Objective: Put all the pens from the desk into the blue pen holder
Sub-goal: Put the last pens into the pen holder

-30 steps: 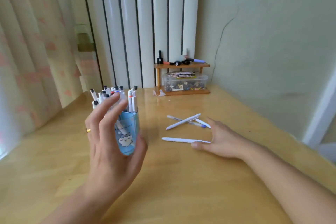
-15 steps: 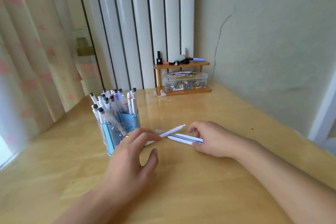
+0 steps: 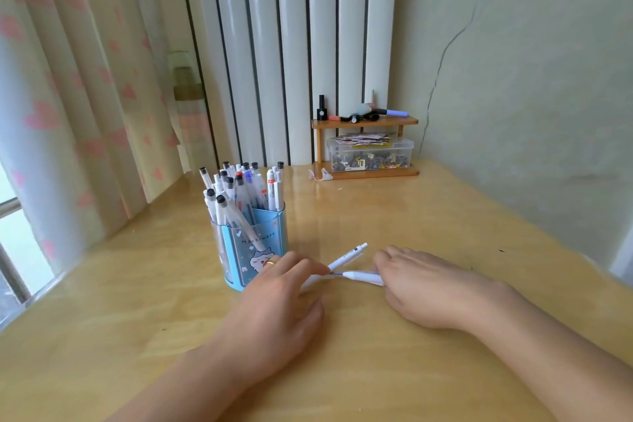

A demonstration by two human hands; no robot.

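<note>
The blue pen holder (image 3: 250,252) stands upright on the wooden desk, left of centre, with several pens (image 3: 239,190) sticking out of it. Just right of the holder, white pens (image 3: 349,255) lie bunched on the desk between my hands. My left hand (image 3: 274,305) rests palm down, its fingertips closed on the left ends of the pens. My right hand (image 3: 421,288) lies palm down with its fingers curled over the right ends. How many pens lie under the hands is hidden.
A small wooden shelf (image 3: 366,147) stands at the back against the radiator (image 3: 291,51), with small bottles on top and a clear plastic box (image 3: 370,154) beneath. Curtains (image 3: 68,96) hang at the left. A wall runs along the desk's right side.
My left hand came down from in front of the holder onto the desk and reached the pens. My right hand swept the scattered pens leftward into a bunch near the holder.
</note>
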